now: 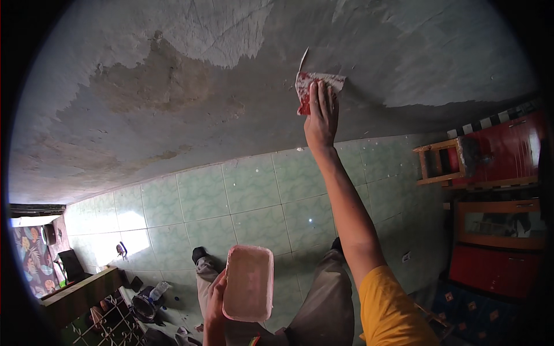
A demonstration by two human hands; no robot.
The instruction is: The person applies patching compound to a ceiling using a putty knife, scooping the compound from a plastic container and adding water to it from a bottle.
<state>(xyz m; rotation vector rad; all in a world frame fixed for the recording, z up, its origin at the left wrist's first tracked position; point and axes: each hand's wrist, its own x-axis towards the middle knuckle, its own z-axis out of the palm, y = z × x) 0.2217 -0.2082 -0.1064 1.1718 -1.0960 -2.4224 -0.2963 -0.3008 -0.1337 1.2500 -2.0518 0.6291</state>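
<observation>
My right hand (323,118) is stretched out to the grey wall (248,109), its fingers pressed together on a flat red putty spreader (304,97). White filler is smeared over the spreader, and its face lies against the wall. A thin white ridge of filler (303,59) runs up from its upper left corner. Low in front of my body, my left hand (214,297) grips the left side of a pink rectangular plastic tub (229,282). Inside the tub is a pale coating; how much filler it holds I cannot tell.
Green tiles (254,179) cover the floor below the wall, with small white specks. To the right stand a wooden stool (441,163) and red cabinets (490,271). A clear bottle (158,290) and dark items lie lower left, near a metal railing (109,326).
</observation>
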